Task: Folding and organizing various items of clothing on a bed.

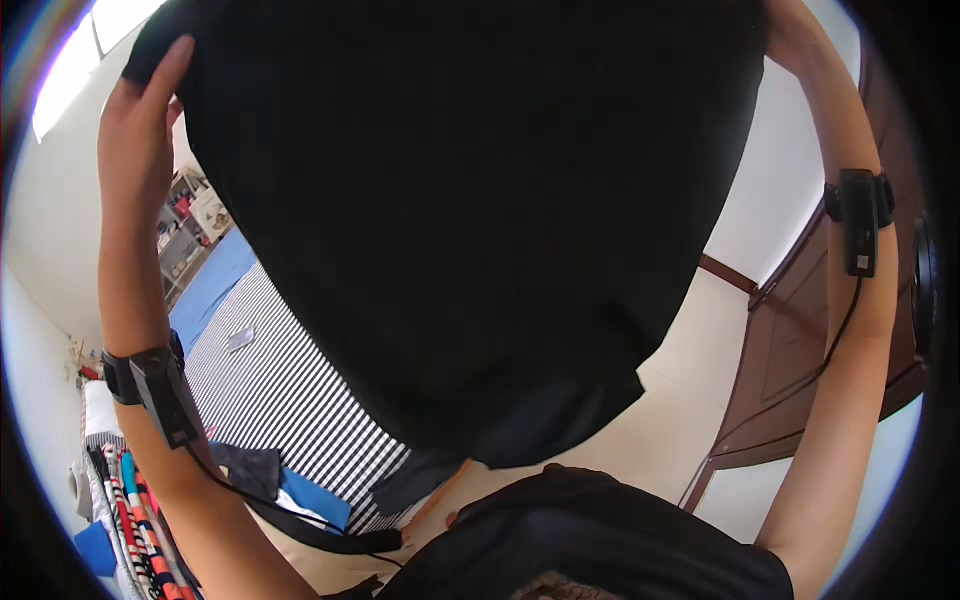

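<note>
A large black cloth garment hangs spread out in front of me and fills the middle of the view. Its kind is hard to make out; the lower edge curves, with a folded corner at the lower right. My left hand grips its upper left edge, thumb up against the fabric, the other fingers partly hidden. At the upper right edge, my right hand holds the other side, its fingers behind the cloth or cut off by the frame. Both arms are raised, and each wears a black strapped device with a cable.
Behind the garment, at left, is a bed with a black-and-white striped cover, a phone-like object and dark and blue clothes on it. Patterned folded textiles are at lower left. A shelf stands far left, a brown door at right.
</note>
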### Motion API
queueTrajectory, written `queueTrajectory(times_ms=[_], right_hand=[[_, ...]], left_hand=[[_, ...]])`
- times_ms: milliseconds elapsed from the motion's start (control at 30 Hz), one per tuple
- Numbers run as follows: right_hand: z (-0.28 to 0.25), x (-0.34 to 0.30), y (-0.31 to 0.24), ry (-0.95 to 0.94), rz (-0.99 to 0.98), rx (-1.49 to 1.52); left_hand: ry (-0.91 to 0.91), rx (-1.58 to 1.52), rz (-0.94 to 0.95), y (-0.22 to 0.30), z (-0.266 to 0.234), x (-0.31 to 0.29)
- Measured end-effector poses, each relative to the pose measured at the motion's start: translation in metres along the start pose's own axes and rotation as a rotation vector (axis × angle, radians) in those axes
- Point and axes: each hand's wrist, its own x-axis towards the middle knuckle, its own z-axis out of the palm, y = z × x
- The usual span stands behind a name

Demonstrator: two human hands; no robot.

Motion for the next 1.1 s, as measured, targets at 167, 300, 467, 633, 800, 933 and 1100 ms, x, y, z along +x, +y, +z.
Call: queueTrajectory(times_ms=[167, 300, 467, 633, 800, 933, 1100], right_hand=[[-0.045, -0.003, 0.002, 0.227, -0.250, -0.406], [-0.064, -0.005, 0.021, 0.229, -0.386, -0.422], [-0.083, -0.032, 0.042, 0.326, -0.302, -0.617], [-0.078, -0.050, 0.016, 0.471, -0.349, -0.722], [-0.145, -0.056, 0.020, 0.679, -0.283, -0.878], [-0.146, -0.072, -0.007, 0.578, -0.498, -0.682], [-0.139, -0.050, -0.006, 0.677, -0.676, -0.551]], left_hand=[[0.091, -0.493, -0.348, 0.049, 0.077, 0.043], [0.152, 0.230, 0.351, 0.007, 0.078, 0.063], [-0.001, 0.056, 0.154, 0.006, 0.160, 0.022], [0.246, -0.098, 0.073, 0.013, 0.167, -0.006], [0.308, -0.102, 0.094, 0.025, 0.165, 0.000], [0.423, -0.284, 0.198, 0.034, 0.148, -0.002], [0.737, -0.674, 0.007, 0.041, 0.123, 0.004]])
